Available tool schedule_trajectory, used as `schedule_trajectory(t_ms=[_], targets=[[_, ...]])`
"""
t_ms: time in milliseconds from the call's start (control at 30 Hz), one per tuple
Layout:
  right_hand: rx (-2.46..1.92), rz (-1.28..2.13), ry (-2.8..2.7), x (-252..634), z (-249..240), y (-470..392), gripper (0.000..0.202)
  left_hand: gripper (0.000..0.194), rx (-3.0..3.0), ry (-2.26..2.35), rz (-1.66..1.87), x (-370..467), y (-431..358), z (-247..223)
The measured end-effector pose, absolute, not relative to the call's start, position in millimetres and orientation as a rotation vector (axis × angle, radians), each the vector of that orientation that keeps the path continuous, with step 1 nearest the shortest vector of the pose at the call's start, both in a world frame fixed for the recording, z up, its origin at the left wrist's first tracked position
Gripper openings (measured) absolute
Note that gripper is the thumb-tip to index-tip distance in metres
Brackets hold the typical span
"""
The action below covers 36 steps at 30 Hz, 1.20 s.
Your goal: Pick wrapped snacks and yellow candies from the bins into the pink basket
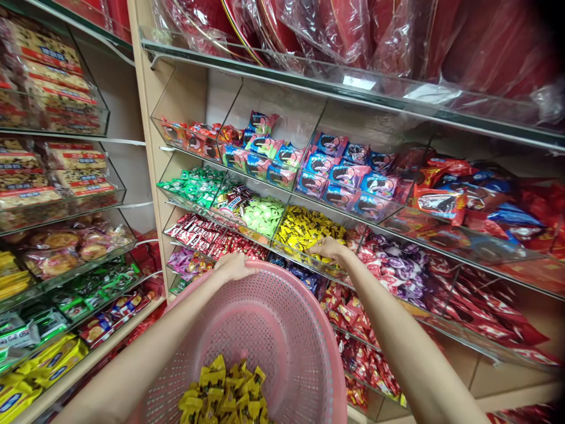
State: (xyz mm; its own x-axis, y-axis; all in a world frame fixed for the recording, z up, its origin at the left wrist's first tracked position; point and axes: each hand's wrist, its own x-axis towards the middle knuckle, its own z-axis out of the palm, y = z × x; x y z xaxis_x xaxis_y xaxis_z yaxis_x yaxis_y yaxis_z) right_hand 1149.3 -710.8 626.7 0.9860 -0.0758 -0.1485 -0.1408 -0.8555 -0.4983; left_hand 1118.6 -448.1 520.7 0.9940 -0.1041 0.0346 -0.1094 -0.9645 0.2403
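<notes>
My left hand (236, 268) grips the far rim of a pink perforated plastic basket (304, 306), which tilts toward the shelves. A heap of yellow-wrapped candies (225, 391) lies at the bottom of the basket. Over the clear shelf front, my right hand (332, 248) reaches into a bin of similar yellow-wrapped candies (304, 227). Its fingers curl down among the candies, and the fingertips are partly hidden.
Green-wrapped candies (265, 215) fill the bin to the left, and purple-and-white candies (392, 268) lie to the right. Blue-and-pink cookie packs (331, 168) sit one shelf up. A glass shelf edge (309, 85) runs above, and another rack with packaged snacks (66, 165) stands at left.
</notes>
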Motion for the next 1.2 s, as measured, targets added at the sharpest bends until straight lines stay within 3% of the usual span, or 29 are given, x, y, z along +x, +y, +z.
schedule_trajectory(t_ms=[233, 433, 633, 800, 967, 1200], targets=[[-2.418, 0.105, 0.12, 1133.8, 649.5, -723.8, 0.024, 0.069, 2.894, -0.163, 0.034, 1119.3, -451.8, 521.0], [-2.265, 0.084, -0.11, 1105.6, 663.2, -708.6, 0.03, 0.057, 2.878, -0.204, 0.008, 1115.8, -455.5, 527.9], [-2.023, 0.673, -0.444, 1024.7, 580.7, -636.7, 0.027, 0.062, 2.877, -0.196, -0.004, 1113.2, -455.9, 531.6], [-1.975, 0.883, -0.704, 977.5, 504.4, -601.7, 0.016, 0.062, 2.884, -0.164, -0.02, 1109.9, -451.0, 533.8], [-2.031, 1.195, -0.792, 968.3, 497.5, -601.5, 0.023, 0.06, 2.875, -0.179, -0.009, 1108.0, -450.2, 534.5], [-1.647, 0.947, -0.336, 974.8, 498.0, -608.2, 0.032, 0.06, 2.868, -0.189, 0.007, 1106.3, -450.9, 534.1]])
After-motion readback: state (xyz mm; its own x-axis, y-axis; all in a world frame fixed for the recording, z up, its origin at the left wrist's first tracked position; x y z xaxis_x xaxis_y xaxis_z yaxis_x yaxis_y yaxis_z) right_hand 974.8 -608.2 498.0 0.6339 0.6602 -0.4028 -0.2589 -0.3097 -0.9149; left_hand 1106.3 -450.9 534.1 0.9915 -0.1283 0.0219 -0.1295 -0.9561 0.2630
